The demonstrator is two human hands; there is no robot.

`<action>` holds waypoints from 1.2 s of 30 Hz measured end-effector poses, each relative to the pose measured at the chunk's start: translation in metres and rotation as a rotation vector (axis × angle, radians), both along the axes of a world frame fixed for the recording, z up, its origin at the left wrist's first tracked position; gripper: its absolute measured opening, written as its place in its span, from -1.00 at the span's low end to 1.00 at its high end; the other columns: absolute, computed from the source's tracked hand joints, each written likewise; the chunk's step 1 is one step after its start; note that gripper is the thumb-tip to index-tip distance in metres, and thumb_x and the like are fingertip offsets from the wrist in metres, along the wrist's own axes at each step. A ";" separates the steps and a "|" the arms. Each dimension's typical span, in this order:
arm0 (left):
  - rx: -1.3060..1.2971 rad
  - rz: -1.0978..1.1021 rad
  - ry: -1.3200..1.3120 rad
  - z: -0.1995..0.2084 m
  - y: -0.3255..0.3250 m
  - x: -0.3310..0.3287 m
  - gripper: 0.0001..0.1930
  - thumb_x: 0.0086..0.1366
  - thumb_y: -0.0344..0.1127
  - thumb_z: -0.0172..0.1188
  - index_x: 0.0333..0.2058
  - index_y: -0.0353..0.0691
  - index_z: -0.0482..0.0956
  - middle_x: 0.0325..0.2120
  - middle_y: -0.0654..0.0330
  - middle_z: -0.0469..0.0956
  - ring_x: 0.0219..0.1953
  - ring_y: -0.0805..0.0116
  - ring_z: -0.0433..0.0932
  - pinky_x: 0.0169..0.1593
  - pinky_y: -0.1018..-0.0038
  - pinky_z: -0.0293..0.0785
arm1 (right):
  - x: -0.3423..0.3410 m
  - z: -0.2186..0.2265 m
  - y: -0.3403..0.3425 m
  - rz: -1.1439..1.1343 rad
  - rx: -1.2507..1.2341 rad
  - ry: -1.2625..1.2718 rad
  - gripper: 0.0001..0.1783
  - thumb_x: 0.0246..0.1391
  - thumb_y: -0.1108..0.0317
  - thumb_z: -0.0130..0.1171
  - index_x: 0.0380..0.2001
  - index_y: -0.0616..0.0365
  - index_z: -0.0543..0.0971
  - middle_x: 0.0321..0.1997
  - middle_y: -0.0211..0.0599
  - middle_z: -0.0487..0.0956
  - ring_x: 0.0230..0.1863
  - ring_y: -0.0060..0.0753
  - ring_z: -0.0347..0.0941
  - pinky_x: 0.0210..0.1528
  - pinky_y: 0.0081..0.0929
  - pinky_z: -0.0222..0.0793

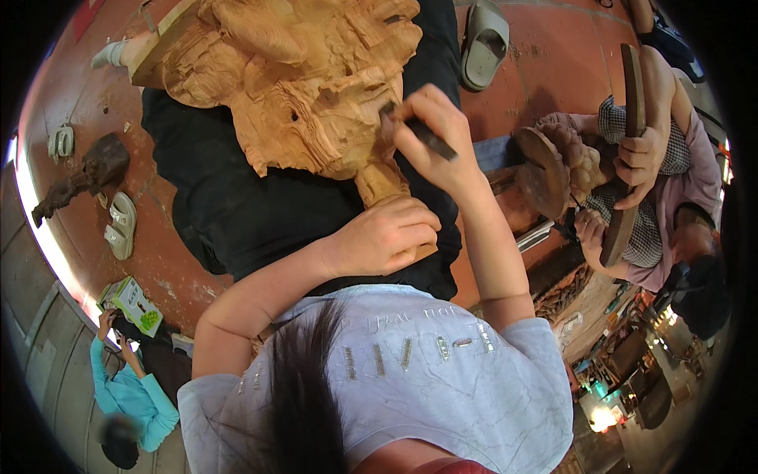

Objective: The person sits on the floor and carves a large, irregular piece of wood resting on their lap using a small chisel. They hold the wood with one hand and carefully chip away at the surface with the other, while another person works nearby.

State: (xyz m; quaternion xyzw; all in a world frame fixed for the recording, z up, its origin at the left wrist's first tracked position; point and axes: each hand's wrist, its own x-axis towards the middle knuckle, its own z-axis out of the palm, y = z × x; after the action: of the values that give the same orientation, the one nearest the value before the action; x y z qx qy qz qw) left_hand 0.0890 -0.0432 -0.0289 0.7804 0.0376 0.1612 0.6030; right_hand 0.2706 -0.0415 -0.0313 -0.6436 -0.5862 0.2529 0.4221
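1. The wood carving (316, 118) lies at 11 o'clock, across black cloth (276, 217) on the lap, its narrow stem (380, 183) pointing back toward the body.
2. The left hand (392, 235), near the centre, has its fingers wrapped around the stem's near end. That hold seems a good brace; firm pressure there should stop the piece rolling.
3. The right hand (448, 124), toward 1 o'clock, has its fingers closed on a dark strip (431, 140); whether it is folded abrasive or a tool, I cannot tell.
4. Short, light strokes along the grain would probably suit this surface best, easing off over ridges and staying clear of the left fingers.
5. The orange-tan wood varies: rounded, smooth swells at 11 o'clock, tightly ringed grain lower down, one small dark hole, and a ragged, scalloped edge that looks easy to chip.
6. Farther out at 1 o'clock, a grey slide sandal (483, 49) sits on terracotta tiles (545, 59).
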 end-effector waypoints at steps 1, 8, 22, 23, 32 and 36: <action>-0.001 -0.001 -0.008 -0.002 0.000 0.000 -0.79 0.08 -0.50 0.19 -0.25 -0.23 0.57 -0.12 0.17 0.56 -0.01 0.14 0.53 0.11 0.23 0.45 | -0.001 -0.006 0.003 -0.017 -0.006 -0.003 -0.87 -0.08 0.45 0.22 -0.41 0.22 0.52 -0.42 -0.17 0.42 -0.40 -0.15 0.40 -0.34 -0.36 0.36; 0.031 -0.036 0.018 0.000 0.003 -0.002 -0.77 0.07 -0.52 0.16 -0.25 -0.24 0.57 -0.11 0.15 0.56 -0.02 0.13 0.53 0.12 0.23 0.45 | -0.004 0.015 -0.023 0.042 -0.156 -0.003 -0.87 -0.08 0.47 0.19 -0.39 0.27 0.57 -0.41 -0.19 0.46 -0.37 -0.21 0.45 -0.28 -0.42 0.38; 0.033 0.003 -0.044 -0.006 0.002 0.000 -0.79 0.07 -0.52 0.17 -0.26 -0.30 0.57 -0.14 0.07 0.57 -0.08 0.06 0.53 0.05 0.20 0.45 | -0.002 0.007 -0.015 0.043 0.008 0.026 -0.86 -0.06 0.42 0.21 -0.42 0.19 0.48 -0.43 -0.17 0.36 -0.39 -0.14 0.39 -0.35 -0.31 0.35; 0.012 0.002 -0.022 -0.003 0.001 0.000 -0.77 0.05 -0.54 0.17 -0.26 -0.27 0.58 -0.13 0.10 0.58 -0.07 0.07 0.55 0.05 0.21 0.47 | -0.001 0.002 -0.010 -0.006 0.011 0.009 -0.86 -0.06 0.42 0.22 -0.41 0.19 0.48 -0.41 -0.16 0.37 -0.38 -0.14 0.39 -0.35 -0.29 0.36; 0.034 -0.048 0.013 -0.003 0.003 -0.003 -0.73 0.08 -0.49 0.16 -0.19 -0.21 0.56 -0.10 0.17 0.58 -0.02 0.13 0.51 0.11 0.23 0.42 | -0.007 0.006 -0.038 -0.045 -0.075 0.006 -0.88 -0.10 0.52 0.22 -0.40 0.25 0.58 -0.40 -0.19 0.50 -0.39 -0.22 0.50 -0.31 -0.41 0.42; 0.000 -0.017 -0.013 -0.004 0.001 0.000 -0.75 0.06 -0.49 0.18 -0.22 -0.22 0.58 -0.11 0.17 0.58 -0.02 0.13 0.51 0.11 0.23 0.43 | -0.011 -0.006 -0.025 -0.109 0.034 0.005 -0.87 -0.09 0.48 0.24 -0.39 0.22 0.59 -0.41 -0.17 0.48 -0.40 -0.16 0.48 -0.32 -0.39 0.42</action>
State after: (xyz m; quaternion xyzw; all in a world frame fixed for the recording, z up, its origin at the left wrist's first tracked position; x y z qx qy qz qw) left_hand 0.0888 -0.0426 -0.0325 0.7796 0.0272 0.1609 0.6046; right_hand 0.2597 -0.0670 -0.0378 -0.6665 -0.5536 0.2211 0.4477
